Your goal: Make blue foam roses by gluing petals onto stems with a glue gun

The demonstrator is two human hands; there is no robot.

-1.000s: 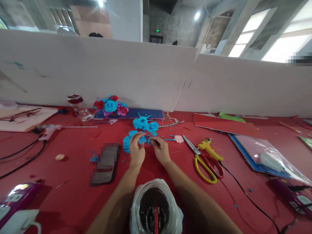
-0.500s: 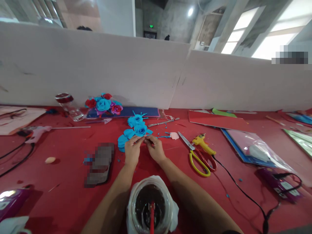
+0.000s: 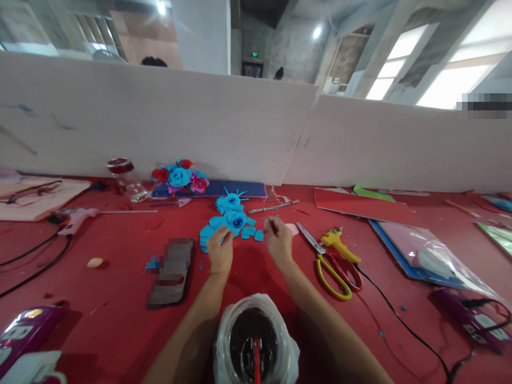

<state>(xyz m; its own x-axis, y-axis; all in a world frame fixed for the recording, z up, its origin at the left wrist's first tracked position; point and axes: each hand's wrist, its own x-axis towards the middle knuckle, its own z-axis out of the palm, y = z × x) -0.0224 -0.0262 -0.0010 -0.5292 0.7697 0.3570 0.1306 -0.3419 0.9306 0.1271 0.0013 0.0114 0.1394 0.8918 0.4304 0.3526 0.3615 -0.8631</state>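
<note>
Blue paper flowers (image 3: pixel 235 220) lie on the red table in front of my hands, with blue petal pieces (image 3: pixel 206 236) stacked at their left. Small square blue pieces (image 3: pixel 259 235) sit between the hands. My left hand (image 3: pixel 221 250) is closed beside the petal stack, its fingertips pinched; whatever they hold is too small to name. Over the table to the right, my right hand (image 3: pixel 278 238) has its fingers drawn together, and anything in them cannot be made out. It is near a pale pink piece (image 3: pixel 293 229).
Right: scissors (image 3: pixel 332 266), a yellow glue gun (image 3: pixel 338 245) with a cord, and plastic-wrapped sheets (image 3: pixel 420 250). Left: a phone (image 3: pixel 172 272) and a pink glue gun (image 3: pixel 76 220). A jar (image 3: pixel 256 341) stands between my forearms. Behind are a bouquet (image 3: pixel 180 176) and a bottle (image 3: pixel 128 180).
My hands have moved apart, the right one going further right. Small blue squares now show between them. The whole view has shifted slightly.
</note>
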